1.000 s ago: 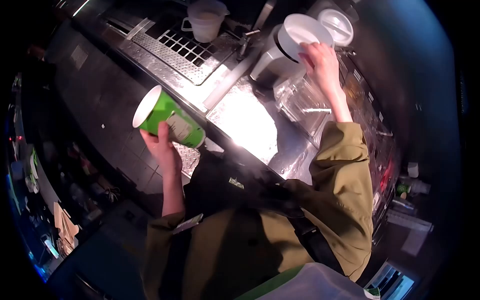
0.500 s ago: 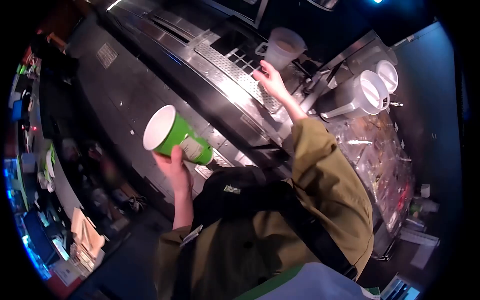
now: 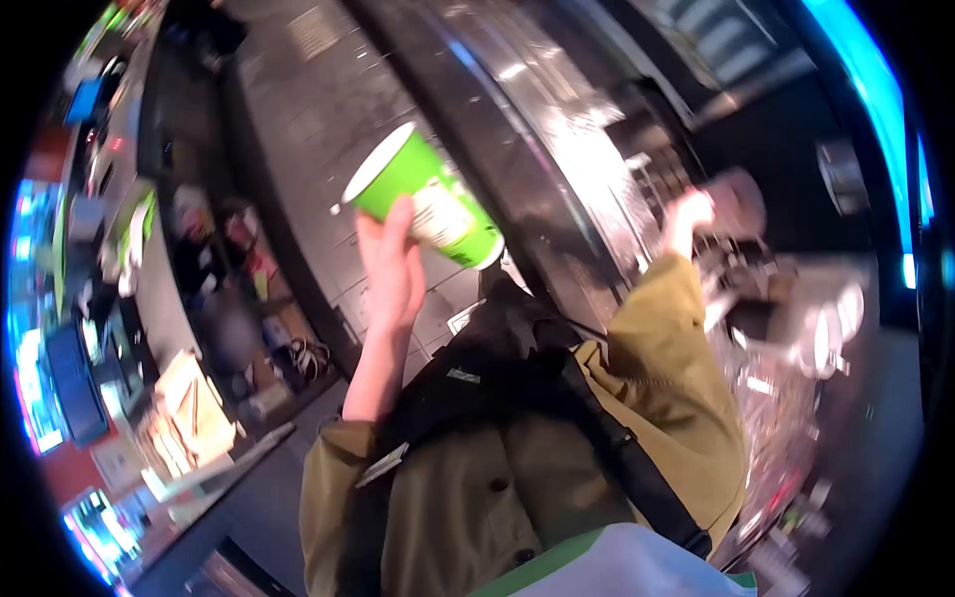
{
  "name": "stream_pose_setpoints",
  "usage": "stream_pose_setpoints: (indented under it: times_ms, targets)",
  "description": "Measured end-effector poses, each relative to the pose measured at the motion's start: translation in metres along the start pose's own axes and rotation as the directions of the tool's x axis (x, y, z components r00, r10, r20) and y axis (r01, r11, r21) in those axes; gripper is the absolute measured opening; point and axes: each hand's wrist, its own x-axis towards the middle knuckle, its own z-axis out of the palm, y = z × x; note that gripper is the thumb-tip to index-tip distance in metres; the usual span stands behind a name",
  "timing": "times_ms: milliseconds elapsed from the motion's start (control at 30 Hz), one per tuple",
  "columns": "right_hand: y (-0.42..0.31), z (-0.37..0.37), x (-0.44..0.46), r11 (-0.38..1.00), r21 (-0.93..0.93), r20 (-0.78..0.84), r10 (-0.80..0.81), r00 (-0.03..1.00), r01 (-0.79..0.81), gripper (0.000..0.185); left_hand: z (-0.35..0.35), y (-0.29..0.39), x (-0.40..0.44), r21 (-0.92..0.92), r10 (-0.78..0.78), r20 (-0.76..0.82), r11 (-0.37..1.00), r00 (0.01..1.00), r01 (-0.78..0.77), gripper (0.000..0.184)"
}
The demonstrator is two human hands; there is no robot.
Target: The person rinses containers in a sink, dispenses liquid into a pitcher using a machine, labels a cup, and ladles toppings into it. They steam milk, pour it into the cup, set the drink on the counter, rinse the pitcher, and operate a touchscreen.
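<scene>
My left hand (image 3: pixel 390 261) is wrapped around a green paper cup (image 3: pixel 426 195) with a white label and white inside. The cup is tilted, its mouth facing up and to the left, above the floor. On the far side of the steel counter, my right hand (image 3: pixel 686 217) is closed at the handle side of a translucent plastic pitcher (image 3: pixel 739 204). Motion blurs the fingers there, and the hand covers the handle.
A steel counter (image 3: pixel 557 109) with a drip grate runs along the right. More translucent pitchers (image 3: pixel 821 328) stand beyond my right sleeve. At left, a counter holds brown paper bags (image 3: pixel 189 408) and a dark screen (image 3: pixel 75 383). Dark floor tiles (image 3: pixel 298 119) lie between.
My view has swung, shifting the counter and pitchers to the right. My right hand, open beside the pitcher before, has closed at its handle. The green cup is still in my left hand.
</scene>
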Motion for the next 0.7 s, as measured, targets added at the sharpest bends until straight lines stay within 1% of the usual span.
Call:
stream_pose_setpoints:
  times_ms: [33, 67, 100, 133, 167, 200, 233, 267, 300, 333, 367, 433, 467, 500, 533, 600, 633, 667, 700]
  targets:
    - [-0.004, 0.022, 0.003, 0.959, 0.049, -0.083, 0.282, 0.956, -0.279, 0.015, -0.003, 0.006, 0.017, 0.009, -0.009, 0.011, 1.000, 1.000, 0.009, 0.038]
    - [-0.003, 0.035, 0.003, 0.886, 0.212, -0.119, 0.442, 0.889, -0.412, 0.014, -0.008, 0.010, 0.034, 0.019, -0.036, -0.009, 0.999, 0.999, 0.036, 0.040]
    - [0.004, 0.039, -0.004, 0.803, 0.422, -0.119, 0.510, 0.852, -0.422, 0.013, -0.012, 0.014, 0.053, 0.027, -0.063, -0.024, 0.998, 0.998, 0.063, 0.041]
    - [0.016, 0.049, -0.013, 0.663, 0.627, -0.103, 0.591, 0.800, -0.409, 0.013, -0.017, 0.017, 0.073, -0.002, -0.087, -0.017, 0.996, 0.996, 0.087, 0.043]
    - [0.016, 0.052, -0.020, 0.511, 0.785, -0.075, 0.638, 0.766, -0.348, 0.013, -0.021, 0.020, 0.096, -0.031, -0.109, -0.007, 0.994, 0.994, 0.108, 0.045]
    - [0.015, 0.050, -0.027, 0.349, 0.899, -0.036, 0.661, 0.749, -0.265, 0.013, -0.024, 0.022, 0.119, -0.063, -0.121, 0.005, 0.991, 0.993, 0.121, 0.048]
    - [0.011, 0.046, -0.034, 0.192, 0.965, 0.002, 0.673, 0.739, -0.177, 0.013, -0.026, 0.023, 0.144, -0.053, -0.122, -0.015, 0.991, 0.992, 0.121, 0.049]
    - [0.003, 0.037, -0.037, 0.068, 0.992, 0.034, 0.669, 0.743, -0.106, 0.014, -0.026, 0.021, 0.168, -0.048, -0.131, -0.038, 0.990, 0.991, 0.129, 0.050]
    - [-0.004, 0.027, -0.042, -0.016, 0.998, 0.054, 0.657, 0.752, -0.058, 0.015, -0.025, 0.021, 0.192, -0.044, -0.145, -0.058, 0.989, 0.988, 0.143, 0.051]
    - [-0.012, 0.015, -0.045, -0.074, 0.997, 0.067, 0.644, 0.762, -0.025, 0.016, -0.025, 0.026, 0.216, -0.022, -0.208, -0.101, 0.978, 0.973, 0.206, 0.054]
    - [-0.021, 0.002, -0.049, -0.124, 0.992, 0.076, 0.632, 0.771, 0.004, 0.017, -0.022, 0.032, 0.240, -0.012, -0.220, -0.092, 0.975, 0.971, 0.220, 0.056]
    - [-0.048, -0.029, -0.048, -0.196, 0.979, 0.077, 0.606, 0.792, 0.054, 0.019, -0.022, 0.038, 0.283, 0.020, -0.203, -0.136, 0.978, 0.970, 0.208, 0.058]
    - [-0.063, -0.048, -0.045, -0.193, 0.979, 0.065, 0.608, 0.791, 0.068, 0.019, -0.019, 0.045, 0.302, 0.014, -0.186, -0.106, 0.982, 0.977, 0.189, 0.059]
    - [-0.076, -0.065, -0.045, -0.248, 0.963, 0.060, 0.577, 0.815, 0.104, 0.022, -0.018, 0.054, 0.318, 0.005, -0.171, -0.079, 0.985, 0.982, 0.172, 0.060]
    - [-0.092, -0.086, -0.042, -0.263, 0.957, 0.045, 0.558, 0.828, 0.125, 0.023, -0.019, 0.060, 0.336, -0.009, -0.158, -0.056, 0.987, 0.986, 0.158, 0.061]
    - [-0.132, -0.129, -0.034, -0.283, 0.944, -0.002, 0.513, 0.858, 0.172, 0.026, -0.033, 0.062, 0.377, -0.043, -0.143, -0.089, 0.989, 0.986, 0.140, 0.062]
    - [-0.153, -0.149, -0.030, -0.316, 0.929, -0.019, 0.474, 0.880, 0.190, 0.028, -0.041, 0.062, 0.398, -0.063, -0.132, -0.111, 0.990, 0.985, 0.126, 0.063]
    - [-0.177, -0.174, -0.027, -0.440, 0.880, 0.013, 0.401, 0.916, 0.180, 0.030, -0.043, 0.072, 0.416, -0.071, -0.139, -0.163, 0.989, 0.977, 0.129, 0.064]
    - [-0.200, -0.191, -0.023, -0.485, 0.851, -0.024, 0.344, 0.939, 0.200, 0.029, -0.051, 0.076, 0.435, -0.099, -0.131, -0.173, 0.988, 0.976, 0.115, 0.065]
